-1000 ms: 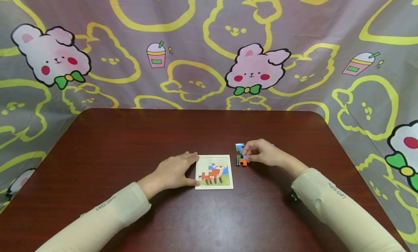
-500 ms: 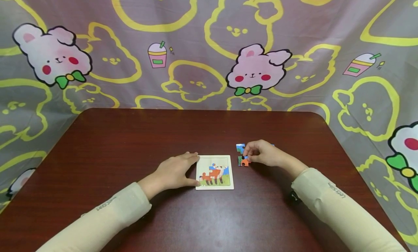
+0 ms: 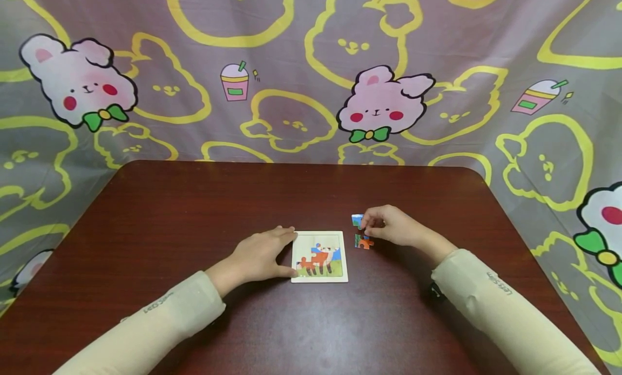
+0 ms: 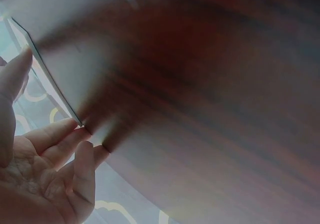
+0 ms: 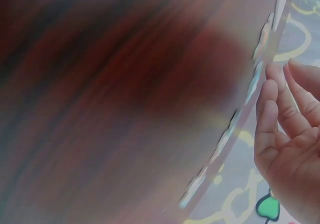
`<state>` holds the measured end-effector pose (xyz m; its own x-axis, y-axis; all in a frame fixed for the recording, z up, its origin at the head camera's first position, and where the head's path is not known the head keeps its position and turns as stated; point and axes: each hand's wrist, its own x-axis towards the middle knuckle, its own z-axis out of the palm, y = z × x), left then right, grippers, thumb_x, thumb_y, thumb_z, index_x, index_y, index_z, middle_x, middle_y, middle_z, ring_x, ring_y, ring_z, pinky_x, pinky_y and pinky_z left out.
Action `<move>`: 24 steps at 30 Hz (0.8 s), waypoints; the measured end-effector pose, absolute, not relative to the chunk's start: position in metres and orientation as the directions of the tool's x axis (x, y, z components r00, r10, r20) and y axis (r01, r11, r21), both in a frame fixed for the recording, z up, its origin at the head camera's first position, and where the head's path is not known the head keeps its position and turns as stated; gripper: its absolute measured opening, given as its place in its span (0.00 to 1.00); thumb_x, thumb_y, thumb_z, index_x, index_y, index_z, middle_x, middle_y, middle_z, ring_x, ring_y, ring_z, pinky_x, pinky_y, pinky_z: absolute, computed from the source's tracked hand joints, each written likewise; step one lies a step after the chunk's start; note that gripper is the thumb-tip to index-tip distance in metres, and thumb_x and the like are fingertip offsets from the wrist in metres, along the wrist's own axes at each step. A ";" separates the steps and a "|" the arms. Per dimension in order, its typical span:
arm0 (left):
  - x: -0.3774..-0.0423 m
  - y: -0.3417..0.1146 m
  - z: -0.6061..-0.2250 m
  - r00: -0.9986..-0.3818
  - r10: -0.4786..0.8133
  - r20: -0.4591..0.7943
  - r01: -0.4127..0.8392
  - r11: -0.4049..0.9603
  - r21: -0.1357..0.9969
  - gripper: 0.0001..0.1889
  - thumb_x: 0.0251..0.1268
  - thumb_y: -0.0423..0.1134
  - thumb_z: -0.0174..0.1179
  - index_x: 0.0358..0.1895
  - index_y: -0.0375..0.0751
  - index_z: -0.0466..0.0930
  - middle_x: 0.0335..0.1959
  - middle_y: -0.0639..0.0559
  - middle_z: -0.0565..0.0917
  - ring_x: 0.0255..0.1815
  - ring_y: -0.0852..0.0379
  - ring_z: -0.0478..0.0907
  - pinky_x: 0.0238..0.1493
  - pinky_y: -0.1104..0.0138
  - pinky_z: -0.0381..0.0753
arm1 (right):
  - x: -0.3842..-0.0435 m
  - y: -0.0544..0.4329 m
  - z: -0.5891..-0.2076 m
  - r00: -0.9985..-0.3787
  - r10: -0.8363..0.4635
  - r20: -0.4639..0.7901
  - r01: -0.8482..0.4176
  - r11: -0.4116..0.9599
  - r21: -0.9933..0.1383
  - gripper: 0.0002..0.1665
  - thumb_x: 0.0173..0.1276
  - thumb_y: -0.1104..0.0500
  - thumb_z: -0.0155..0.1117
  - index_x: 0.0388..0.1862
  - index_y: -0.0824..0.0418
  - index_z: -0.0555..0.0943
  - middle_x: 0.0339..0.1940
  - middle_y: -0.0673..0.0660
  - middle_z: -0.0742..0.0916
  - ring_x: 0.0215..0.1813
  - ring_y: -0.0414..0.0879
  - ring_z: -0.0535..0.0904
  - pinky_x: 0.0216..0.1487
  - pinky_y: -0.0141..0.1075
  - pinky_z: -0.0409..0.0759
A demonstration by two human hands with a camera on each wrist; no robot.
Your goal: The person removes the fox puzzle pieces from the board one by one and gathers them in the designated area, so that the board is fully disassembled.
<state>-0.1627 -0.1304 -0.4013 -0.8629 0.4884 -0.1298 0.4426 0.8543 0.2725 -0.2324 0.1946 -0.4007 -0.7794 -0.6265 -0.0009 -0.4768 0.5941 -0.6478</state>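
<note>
A square puzzle tray [image 3: 344,256] with a cream frame lies on the table, its lower part filled with pieces showing an orange-and-white animal on grass. My left hand [image 3: 255,256] rests at its left side, thumb by the near corner and fingertips by the far corner. My right hand [image 3: 392,225] hovers over loose puzzle pieces, fingers loosely bent, with nothing visible between them. Under its fingertips lies an orange-and-green puzzle piece [image 3: 363,243]; a blue-and-green puzzle piece [image 3: 357,219] sits just beyond. In the right wrist view, several flat pieces [image 5: 223,136] appear edge-on below the fingers.
The dark red-brown wooden table [image 3: 218,197] has rounded far corners. A grey patterned cloth [image 3: 286,56] with cartoon rabbits and yellow outlines hangs behind it and at both sides.
My right hand has risen slightly off the orange-and-green piece, showing more of its right side. The left hand and the tray have stayed in place.
</note>
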 end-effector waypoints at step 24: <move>-0.163 -0.129 -0.399 -0.864 0.482 -0.144 0.432 0.858 0.277 0.45 0.53 0.62 0.71 0.72 0.44 0.69 0.75 0.48 0.69 0.76 0.45 0.66 0.65 0.46 0.74 | -0.225 0.116 -0.401 -0.653 -0.751 -0.102 -0.529 0.548 -0.648 0.05 0.68 0.64 0.66 0.41 0.59 0.86 0.31 0.49 0.86 0.32 0.36 0.76 0.34 0.29 0.77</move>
